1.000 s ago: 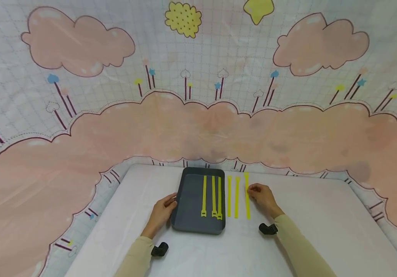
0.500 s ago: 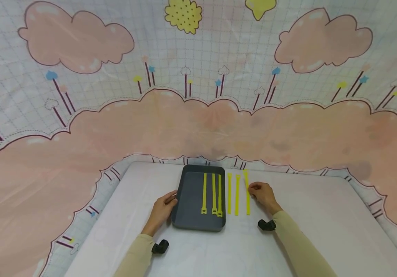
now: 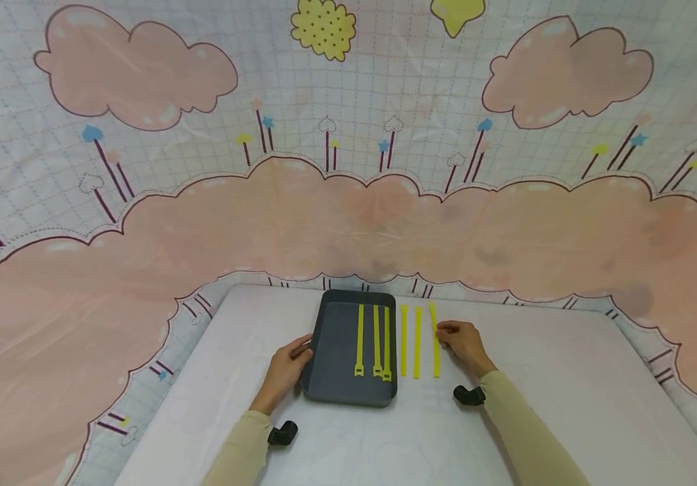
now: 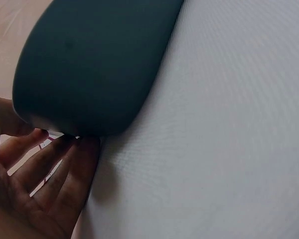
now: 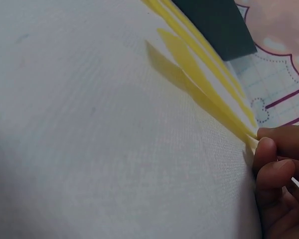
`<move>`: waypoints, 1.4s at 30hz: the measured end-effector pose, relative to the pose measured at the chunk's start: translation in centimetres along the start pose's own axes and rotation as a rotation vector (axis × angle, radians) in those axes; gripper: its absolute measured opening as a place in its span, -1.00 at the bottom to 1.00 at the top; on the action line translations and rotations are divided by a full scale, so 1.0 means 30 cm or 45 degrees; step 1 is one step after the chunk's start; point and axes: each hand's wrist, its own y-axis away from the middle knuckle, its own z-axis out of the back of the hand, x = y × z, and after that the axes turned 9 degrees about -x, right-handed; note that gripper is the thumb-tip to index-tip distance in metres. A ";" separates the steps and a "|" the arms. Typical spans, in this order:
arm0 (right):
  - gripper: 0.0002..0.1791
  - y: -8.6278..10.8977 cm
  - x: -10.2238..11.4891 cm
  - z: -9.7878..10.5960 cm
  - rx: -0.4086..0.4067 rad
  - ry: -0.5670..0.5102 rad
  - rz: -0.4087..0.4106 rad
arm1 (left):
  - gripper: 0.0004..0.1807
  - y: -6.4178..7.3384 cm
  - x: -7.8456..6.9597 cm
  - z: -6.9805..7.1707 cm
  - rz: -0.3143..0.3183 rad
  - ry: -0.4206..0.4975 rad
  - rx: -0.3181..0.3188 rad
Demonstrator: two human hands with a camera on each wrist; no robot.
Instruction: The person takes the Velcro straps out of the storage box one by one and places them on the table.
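Note:
A dark grey rectangular tray (image 3: 330,385) sits on the white table, with three yellow cable straps lying lengthwise in its right half; one is the leftmost strap (image 3: 359,341). Their slotted heads point toward me. My left hand (image 3: 285,368) touches the tray's left side, its fingers fairly straight against the outer wall (image 4: 79,74) in the left wrist view. My right hand (image 3: 462,343) pinches a yellow cable strap (image 5: 217,109) between thumb and fingertips, to the right of the tray. Part of this strap looks bent up off the table in the right wrist view.
Two more yellow straps, a left one (image 3: 403,341) and a right one (image 3: 417,344), lie side by side between the tray and the pinched strap. A cartoon-printed cloth (image 3: 348,229) hangs behind the white table (image 3: 542,378). Black wrist cameras sit on both sleeves.
The head view has tilted down slightly. Both hands keep their places, the left at the tray and the right on the rightmost strap.

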 end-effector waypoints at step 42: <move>-0.64 0.128 0.088 0.036 0.049 -0.256 0.270 | -0.57 0.001 0.002 -0.001 0.002 0.035 -0.003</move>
